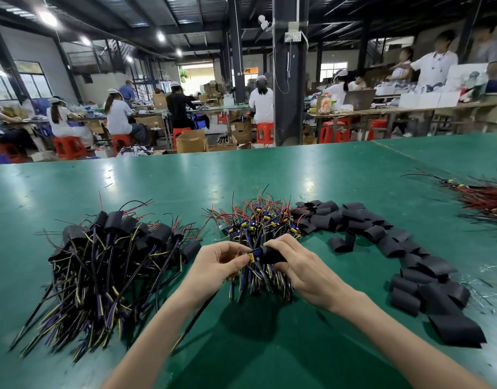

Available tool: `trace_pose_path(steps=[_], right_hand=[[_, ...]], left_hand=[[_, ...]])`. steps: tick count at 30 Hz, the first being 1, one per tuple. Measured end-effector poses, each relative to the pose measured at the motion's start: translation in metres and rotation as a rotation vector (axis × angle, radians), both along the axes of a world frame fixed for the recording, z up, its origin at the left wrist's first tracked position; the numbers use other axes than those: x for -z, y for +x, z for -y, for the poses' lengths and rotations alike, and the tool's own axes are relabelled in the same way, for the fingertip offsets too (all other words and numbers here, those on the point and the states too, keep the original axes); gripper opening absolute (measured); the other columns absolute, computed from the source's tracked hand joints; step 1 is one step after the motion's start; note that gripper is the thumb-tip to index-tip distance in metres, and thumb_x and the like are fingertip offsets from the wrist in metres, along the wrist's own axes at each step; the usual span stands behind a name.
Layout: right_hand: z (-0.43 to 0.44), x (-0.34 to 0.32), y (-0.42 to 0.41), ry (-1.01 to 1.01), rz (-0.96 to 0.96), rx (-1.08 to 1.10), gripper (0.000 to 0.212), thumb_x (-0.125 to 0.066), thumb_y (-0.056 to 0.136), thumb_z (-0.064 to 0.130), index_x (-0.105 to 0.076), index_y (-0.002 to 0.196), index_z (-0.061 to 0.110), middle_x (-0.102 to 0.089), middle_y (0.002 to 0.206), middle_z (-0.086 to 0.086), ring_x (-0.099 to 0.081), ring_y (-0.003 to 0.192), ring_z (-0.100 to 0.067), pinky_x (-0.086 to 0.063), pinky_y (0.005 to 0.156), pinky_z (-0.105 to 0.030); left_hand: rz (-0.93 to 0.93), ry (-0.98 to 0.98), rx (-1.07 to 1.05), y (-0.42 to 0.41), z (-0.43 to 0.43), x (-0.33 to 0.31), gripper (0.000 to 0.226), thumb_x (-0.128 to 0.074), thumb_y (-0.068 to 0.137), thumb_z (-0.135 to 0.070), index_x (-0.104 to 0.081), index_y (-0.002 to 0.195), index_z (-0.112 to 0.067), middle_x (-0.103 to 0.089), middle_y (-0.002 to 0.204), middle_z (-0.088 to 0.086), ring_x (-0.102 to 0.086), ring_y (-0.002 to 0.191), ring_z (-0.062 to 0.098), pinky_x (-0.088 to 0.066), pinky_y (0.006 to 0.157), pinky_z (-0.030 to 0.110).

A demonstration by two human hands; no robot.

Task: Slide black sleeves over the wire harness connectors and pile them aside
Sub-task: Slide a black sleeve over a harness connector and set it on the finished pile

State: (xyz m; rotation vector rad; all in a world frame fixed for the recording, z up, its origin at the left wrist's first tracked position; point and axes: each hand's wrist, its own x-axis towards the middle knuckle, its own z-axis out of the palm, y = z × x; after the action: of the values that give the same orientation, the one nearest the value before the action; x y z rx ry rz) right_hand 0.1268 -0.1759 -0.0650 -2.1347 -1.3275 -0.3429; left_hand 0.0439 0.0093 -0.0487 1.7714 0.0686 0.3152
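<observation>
Pinching the connector (252,255) in the left grip (216,262) to steady it; clasping a black sleeve (272,254) in the right grip (300,266), lined up to slide on

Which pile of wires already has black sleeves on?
The left pile: black sleeves cover its ends. The middle pile shows bare blue-and-yellow connectors.

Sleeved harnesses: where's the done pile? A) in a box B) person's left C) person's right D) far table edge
B: the sleeved pile lies left of the left hand, while the loose black sleeves lie on the right.
</observation>
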Motion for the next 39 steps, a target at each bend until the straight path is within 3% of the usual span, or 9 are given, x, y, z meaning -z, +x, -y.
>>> trace_pose_path(steps=[15,22,30,35,39], right_hand=[[-0.005,0.003,-0.002,0.022,-0.133,-0.053,0.032,-0.055,0.092,0.01,-0.051,0.124,0.014,-0.049,0.114,0.005,-0.051,0.1,-0.016,-0.041,0.093,-0.031],[-0.005,0.004,-0.007,0.003,-0.014,-0.056,0.039,-0.059,0.088,0.005,-0.05,0.125,0.01,-0.049,0.117,0.001,-0.053,0.1,-0.021,-0.043,0.089,-0.032],[-0.008,0.003,-0.012,-0.002,-0.038,-0.066,0.037,-0.055,0.092,0.01,-0.049,0.129,0.01,-0.051,0.119,0.001,-0.055,0.099,-0.025,-0.045,0.088,-0.039],[-0.007,0.002,-0.011,0.006,0.0,-0.068,0.037,-0.057,0.091,0.009,-0.05,0.127,0.01,-0.051,0.117,0.0,-0.054,0.097,-0.024,-0.045,0.086,-0.038],[-0.008,0.003,-0.011,0.003,0.008,-0.065,0.038,-0.057,0.092,0.013,-0.048,0.129,0.011,-0.05,0.118,0.0,-0.054,0.097,-0.024,-0.045,0.086,-0.038]], left_hand=[[0.065,0.209,-0.033,0.001,-0.004,0.001,0.014,-0.073,0.08,-0.003,-0.074,0.083,-0.016,-0.054,0.06,-0.004,-0.039,0.056,0.011,-0.032,0.054,0.019],[-0.02,0.155,-0.069,0.002,-0.005,0.004,0.023,-0.079,0.074,-0.006,-0.063,0.088,-0.012,-0.061,0.06,-0.008,-0.055,0.055,0.002,-0.043,0.056,0.014],[0.047,0.195,-0.08,-0.002,0.002,0.003,0.025,-0.077,0.075,-0.002,-0.062,0.09,-0.015,-0.063,0.067,-0.002,-0.057,0.062,0.007,-0.049,0.064,0.019],[-0.007,0.133,-0.106,0.001,0.004,0.003,0.024,-0.071,0.078,0.006,-0.061,0.09,-0.013,-0.063,0.058,-0.005,-0.054,0.053,0.01,-0.049,0.058,0.026],[0.001,0.168,-0.091,0.003,0.001,0.007,0.019,-0.07,0.08,0.003,-0.069,0.084,-0.015,-0.063,0.065,-0.001,-0.051,0.053,0.013,-0.048,0.054,0.023]])
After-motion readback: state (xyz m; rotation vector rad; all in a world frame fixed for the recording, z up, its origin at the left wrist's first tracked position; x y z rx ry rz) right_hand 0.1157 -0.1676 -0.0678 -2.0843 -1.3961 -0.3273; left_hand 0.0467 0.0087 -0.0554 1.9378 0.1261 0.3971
